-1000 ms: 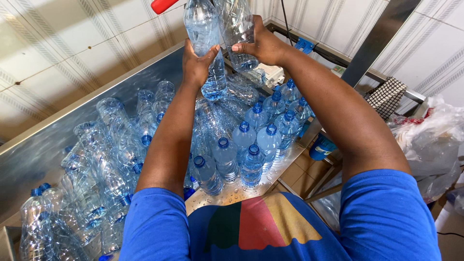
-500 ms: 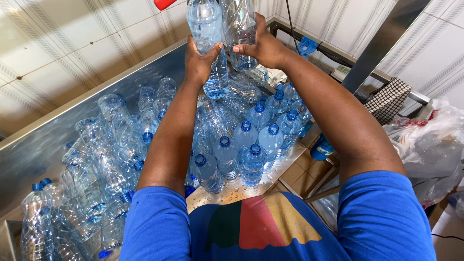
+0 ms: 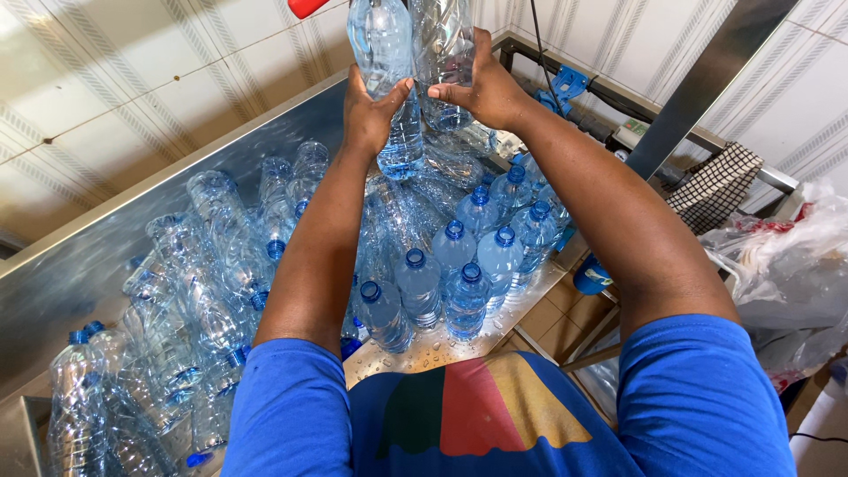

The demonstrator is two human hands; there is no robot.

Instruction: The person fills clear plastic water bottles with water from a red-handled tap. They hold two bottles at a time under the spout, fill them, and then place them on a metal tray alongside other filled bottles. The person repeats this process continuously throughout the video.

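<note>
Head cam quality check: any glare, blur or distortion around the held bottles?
Head view: sharp, no motion blur on left hand or right hand; bright daylight puts highlights on the two held bottles and steel table; wide-angle bends the tiled wall; bottle tops cropped by the frame.

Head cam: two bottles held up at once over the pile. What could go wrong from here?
1. The left hand and right hand each grip one clear bottle by its side; either could slip and drop onto the capped bottles below.
2. Those stand near the wet table edge; a knock could tip some off.
</note>
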